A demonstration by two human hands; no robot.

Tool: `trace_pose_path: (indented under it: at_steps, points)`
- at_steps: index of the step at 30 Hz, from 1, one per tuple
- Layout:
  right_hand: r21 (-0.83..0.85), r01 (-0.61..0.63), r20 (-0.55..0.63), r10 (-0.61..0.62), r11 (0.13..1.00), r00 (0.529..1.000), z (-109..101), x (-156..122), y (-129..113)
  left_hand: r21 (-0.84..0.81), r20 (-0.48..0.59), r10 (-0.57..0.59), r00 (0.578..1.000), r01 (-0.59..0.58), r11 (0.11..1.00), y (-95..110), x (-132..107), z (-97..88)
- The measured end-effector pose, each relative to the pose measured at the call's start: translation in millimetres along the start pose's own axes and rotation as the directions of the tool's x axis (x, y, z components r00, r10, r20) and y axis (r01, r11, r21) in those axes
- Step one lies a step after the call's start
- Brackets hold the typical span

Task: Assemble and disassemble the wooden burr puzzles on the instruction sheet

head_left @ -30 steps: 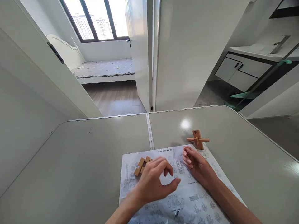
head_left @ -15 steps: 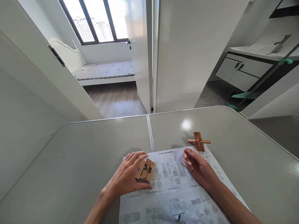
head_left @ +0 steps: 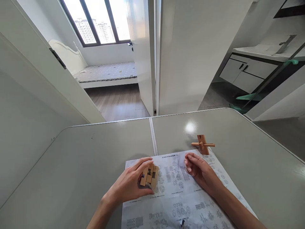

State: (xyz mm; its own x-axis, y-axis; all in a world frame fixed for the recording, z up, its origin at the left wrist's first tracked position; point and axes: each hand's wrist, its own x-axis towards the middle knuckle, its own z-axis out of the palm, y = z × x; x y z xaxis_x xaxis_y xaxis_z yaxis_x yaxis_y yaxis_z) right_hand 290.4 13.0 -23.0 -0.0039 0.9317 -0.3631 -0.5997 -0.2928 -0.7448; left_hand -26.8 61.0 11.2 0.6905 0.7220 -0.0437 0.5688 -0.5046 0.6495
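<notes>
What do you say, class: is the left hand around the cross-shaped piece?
No, the left hand curves around the clustered wooden blocks.

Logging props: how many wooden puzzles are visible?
2: a blocky puzzle inside the curved left hand; a cross-shaped puzzle by the far-right corner of the printed sheet.

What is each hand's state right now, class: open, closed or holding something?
Left hand: curved around the wooden block puzzle; firm grip cannot be told.
Right hand: loosely curled, nothing visible inside; full closure unclear.

Glossy grey table [head_left: 71, 171], pale seam [head_left: 153, 133]; printed sheet [head_left: 168, 190] on top, wooden cross [head_left: 202, 145] at sheet's far-right corner.
</notes>
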Motion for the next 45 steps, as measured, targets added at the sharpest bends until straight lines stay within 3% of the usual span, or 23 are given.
trace_pose_path:
  at_steps: [5, 9, 12, 17, 21, 24, 27, 30, 34, 37, 40, 43, 45]
  points:
    - [-0.153, 0.086, 0.079, -0.075, 0.985, 0.994, 4.5, -2.5, 5.7, -0.073, 0.047, -0.016, 0.999, 0.020, 0.997, 10.9, 1.9, 10.4]
    - [-0.429, 0.221, 0.182, -0.156, 0.876, 0.971, 5.5, -8.7, 12.9, -0.136, 0.065, -0.047, 0.997, 0.055, 0.989, 15.5, 2.1, 15.9]
    - [-0.635, 0.361, 0.302, -0.210, 0.683, 0.930, 6.4, -14.9, 18.8, -0.151, 0.033, -0.073, 0.997, 0.078, 0.985, 12.8, 1.3, 19.3]
    - [-0.740, 0.618, 0.576, -0.224, 0.264, 0.786, 6.6, -19.1, 27.1, -0.130, -0.032, -0.096, 0.995, 0.091, 0.987, 6.3, 2.0, 23.7]
    - [-0.719, 0.687, 0.667, -0.171, 0.104, 0.725, 7.1, -18.2, 27.9, -0.273, -0.043, -0.143, 0.989, 0.126, 0.954, 3.4, 3.3, 19.3]
    - [-0.724, 0.684, 0.667, -0.159, 0.092, 0.728, 8.3, -18.4, 27.4, -0.597, -0.045, -0.201, 0.979, 0.135, 0.790, 1.6, 4.3, 15.1]
    - [-0.737, 0.665, 0.643, -0.176, 0.119, 0.745, 8.6, -18.5, 28.1, -0.889, -0.062, -0.230, 0.971, 0.051, 0.456, 2.8, 7.1, 16.9]
    - [-0.748, 0.646, 0.613, -0.215, 0.153, 0.760, 7.5, -17.5, 29.6, -0.988, -0.004, -0.290, 0.957, 0.041, 0.148, 8.7, 11.3, 22.8]
    - [-0.776, 0.593, 0.537, -0.265, 0.216, 0.800, 4.9, -16.2, 32.0, -0.995, 0.094, -0.353, 0.931, 0.074, -0.070, 21.2, 14.6, 25.4]
    - [-0.784, 0.564, 0.498, -0.278, 0.260, 0.821, 3.7, -16.0, 33.1, -0.987, 0.128, -0.383, 0.915, 0.081, -0.136, 29.4, 14.7, 24.5]
    - [-0.782, 0.563, 0.496, -0.282, 0.267, 0.821, 3.9, -15.9, 32.8, -0.985, 0.142, -0.362, 0.921, 0.098, -0.139, 33.5, 15.0, 26.2]
    - [-0.781, 0.567, 0.501, -0.279, 0.262, 0.819, 5.1, -16.1, 31.4, -0.992, 0.124, -0.345, 0.931, 0.108, -0.063, 33.5, 15.6, 30.2]
    - [-0.784, 0.564, 0.501, -0.270, 0.260, 0.822, 5.7, -16.6, 30.4, -0.991, 0.072, -0.344, 0.936, 0.105, 0.077, 32.0, 15.0, 33.2]
